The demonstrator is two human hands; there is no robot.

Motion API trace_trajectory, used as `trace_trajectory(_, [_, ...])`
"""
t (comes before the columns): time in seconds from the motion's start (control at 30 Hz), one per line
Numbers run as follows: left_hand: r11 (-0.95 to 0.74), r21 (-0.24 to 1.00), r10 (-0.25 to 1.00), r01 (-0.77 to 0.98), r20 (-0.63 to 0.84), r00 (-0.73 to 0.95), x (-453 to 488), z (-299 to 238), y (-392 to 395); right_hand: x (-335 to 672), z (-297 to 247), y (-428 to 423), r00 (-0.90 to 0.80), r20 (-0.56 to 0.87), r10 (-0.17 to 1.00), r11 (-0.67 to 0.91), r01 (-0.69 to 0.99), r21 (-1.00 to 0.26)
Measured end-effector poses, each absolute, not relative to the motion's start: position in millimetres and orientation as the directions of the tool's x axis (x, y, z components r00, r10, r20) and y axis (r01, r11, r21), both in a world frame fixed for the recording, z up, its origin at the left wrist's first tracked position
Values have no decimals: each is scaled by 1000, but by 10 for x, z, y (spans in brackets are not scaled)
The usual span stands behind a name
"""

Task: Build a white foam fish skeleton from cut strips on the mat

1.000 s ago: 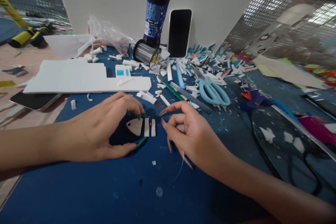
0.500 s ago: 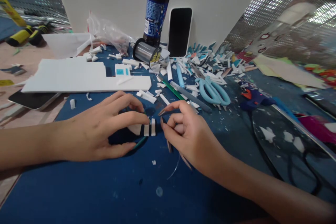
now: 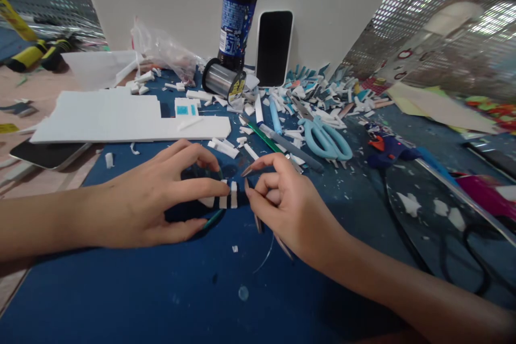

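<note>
My left hand (image 3: 161,193) arches over a green-rimmed round piece (image 3: 213,219), its thumb and fingers at opposite edges. Most of that piece is hidden under the palm. Small white strips (image 3: 234,195) lie in a row across it, and one fingertip rests by them. Just to the right, my right hand (image 3: 282,196) hovers with thumb and forefinger tips slightly apart and the other fingers curled. Nothing shows between those tips. Two slender pointed shapes (image 3: 284,247) stick out below this hand; I cannot make out what they are. A thin clear thread (image 3: 265,258) curves near them.
Behind the hands are light blue scissors (image 3: 326,140), a green pen-like tool (image 3: 262,137), a wire spool (image 3: 221,80), a bottle (image 3: 237,21) and a phone (image 3: 274,48). White foam board (image 3: 100,118) lies left, scraps (image 3: 322,91) behind, a glue gun (image 3: 391,150) right.
The whole view has shifted very slightly. Both hands keep nearly the same pose and place over the white strips.
</note>
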State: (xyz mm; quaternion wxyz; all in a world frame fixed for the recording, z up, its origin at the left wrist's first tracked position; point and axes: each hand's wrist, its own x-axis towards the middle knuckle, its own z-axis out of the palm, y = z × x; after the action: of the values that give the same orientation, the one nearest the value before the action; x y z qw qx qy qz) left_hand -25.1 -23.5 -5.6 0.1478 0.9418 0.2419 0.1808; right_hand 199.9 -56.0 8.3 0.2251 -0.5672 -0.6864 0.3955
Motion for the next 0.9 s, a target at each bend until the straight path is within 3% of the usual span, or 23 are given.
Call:
trace_trajectory(0.5, [-860, 347, 477, 375, 285, 831, -245, -50, -231, 1986, 36, -577, -255, -44, 966, 145, 674, -724])
trace_trajectory(0.77, [-847, 393, 490, 359, 313, 814, -251, -63, -234, 2037, 19, -597, -287, 149, 946, 323, 866, -382])
trace_trajectory(0.9, [-839, 403, 499, 364, 305, 811, -253, -55, -240, 2079, 35, -546, -289, 401, 870, 397, 891, -219])
